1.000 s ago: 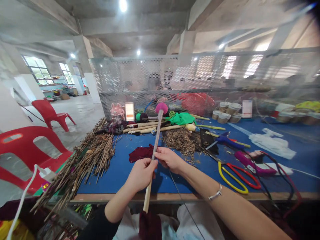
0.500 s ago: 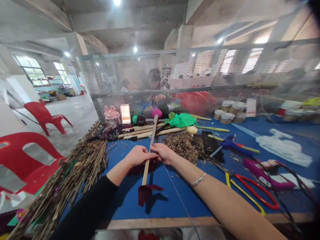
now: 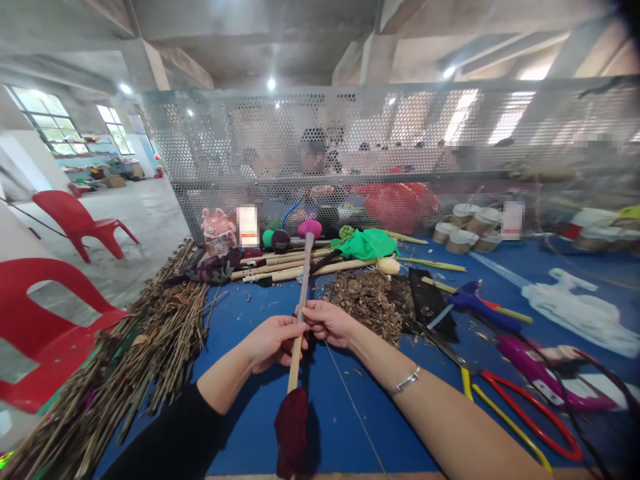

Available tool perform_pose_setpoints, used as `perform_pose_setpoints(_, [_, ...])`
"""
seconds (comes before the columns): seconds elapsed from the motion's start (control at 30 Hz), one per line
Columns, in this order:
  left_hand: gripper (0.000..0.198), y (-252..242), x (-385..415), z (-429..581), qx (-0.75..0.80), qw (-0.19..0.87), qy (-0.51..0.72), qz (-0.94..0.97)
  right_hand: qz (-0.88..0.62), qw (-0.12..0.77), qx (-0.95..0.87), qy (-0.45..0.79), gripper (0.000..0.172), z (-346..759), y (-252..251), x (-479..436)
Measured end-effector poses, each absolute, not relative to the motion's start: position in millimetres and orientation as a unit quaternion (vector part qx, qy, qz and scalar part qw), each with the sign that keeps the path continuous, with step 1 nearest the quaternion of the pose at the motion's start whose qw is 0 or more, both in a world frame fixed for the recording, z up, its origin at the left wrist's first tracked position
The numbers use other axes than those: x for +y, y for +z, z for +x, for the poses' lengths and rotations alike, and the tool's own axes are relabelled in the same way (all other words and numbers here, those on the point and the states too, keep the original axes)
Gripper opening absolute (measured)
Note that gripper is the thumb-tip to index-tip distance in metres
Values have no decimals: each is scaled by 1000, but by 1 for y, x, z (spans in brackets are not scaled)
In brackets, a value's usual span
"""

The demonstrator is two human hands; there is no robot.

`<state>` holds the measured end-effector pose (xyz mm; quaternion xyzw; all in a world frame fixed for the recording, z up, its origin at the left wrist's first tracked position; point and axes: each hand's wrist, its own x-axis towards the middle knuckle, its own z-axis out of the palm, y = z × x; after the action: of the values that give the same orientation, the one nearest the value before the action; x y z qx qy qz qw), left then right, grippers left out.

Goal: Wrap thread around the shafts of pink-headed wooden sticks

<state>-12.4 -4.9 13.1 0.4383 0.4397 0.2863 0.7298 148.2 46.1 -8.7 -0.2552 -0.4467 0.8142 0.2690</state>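
Note:
A pale wooden stick (image 3: pixel 294 367) lies lengthwise between my hands, its far part sheathed in greyish wrap. Its far end overlaps a pink ball (image 3: pixel 310 229); whether they are joined I cannot tell. Dark red cloth (image 3: pixel 291 427) covers the near end. My left hand (image 3: pixel 277 339) grips the stick around its middle, thumb on top. Just beyond, my right hand (image 3: pixel 327 322) pinches the wrapped part from the right, fingertips partly hidden. A thin thread (image 3: pixel 350 393) runs from near my right hand toward the table's front edge.
A bundle of twigs (image 3: pixel 165 360) covers the left side. Ahead lie wooden sticks (image 3: pixel 280 267), green cloth (image 3: pixel 367 245) and brown chips (image 3: pixel 365 293). Red-and-yellow-handled shears (image 3: pixel 533 413), a purple tool (image 3: pixel 530 377) and a blue glue gun (image 3: pixel 480 307) are right. A perforated metal screen (image 3: pixel 260 140) stands behind.
My left hand has shifted slightly nearer along the stick and wraps it more. The red cloth now hangs down around the near end instead of spreading sideways. The view has tilted down slightly.

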Motion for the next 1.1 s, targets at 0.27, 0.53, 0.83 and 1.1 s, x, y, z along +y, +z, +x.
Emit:
perform_pose_setpoints(0.27, [33,13,-12,-15,487,660,350,453,-267,289,-439,808,25,141,-12,42])
perform_pose_setpoints(0.53, [32,8,-19,-16,467,706,338,411,-276,285,-432,810,26,135,-15,39])
perform_pose_setpoints(0.83, [28,14,-25,-12,424,730,348,408,-249,279,-413,830,27,139,-13,39])
perform_pose_setpoints(1.1, [29,11,-23,-13,484,653,362,458,-283,328,-421,797,28,131,-16,35])
